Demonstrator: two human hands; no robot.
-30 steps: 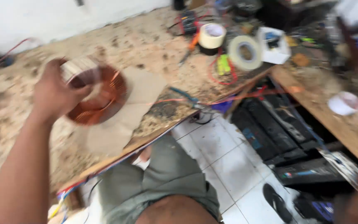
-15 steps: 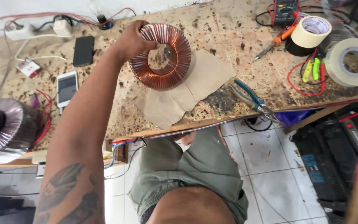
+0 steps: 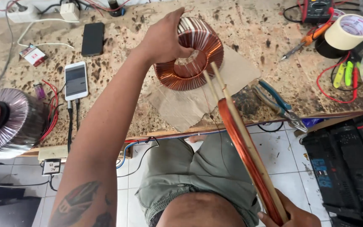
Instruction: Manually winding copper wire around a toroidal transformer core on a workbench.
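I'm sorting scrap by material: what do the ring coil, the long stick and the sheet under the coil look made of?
Ring coil: glossy orange-brown windings, likely enamelled copper wire. Long stick: pale matte slats, probably wood or bamboo, wound with the same coppery wire. Sheet: dull tan with ragged edges, apparently cardboard or thick paper.

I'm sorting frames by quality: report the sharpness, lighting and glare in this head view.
Head view: sharp, even daylight, no motion blur; the left hand and copper coil are crisp; soft sheen on the coil's windings; the wire-wound stick in the right hand looms large; wide-angle bending at the edges.
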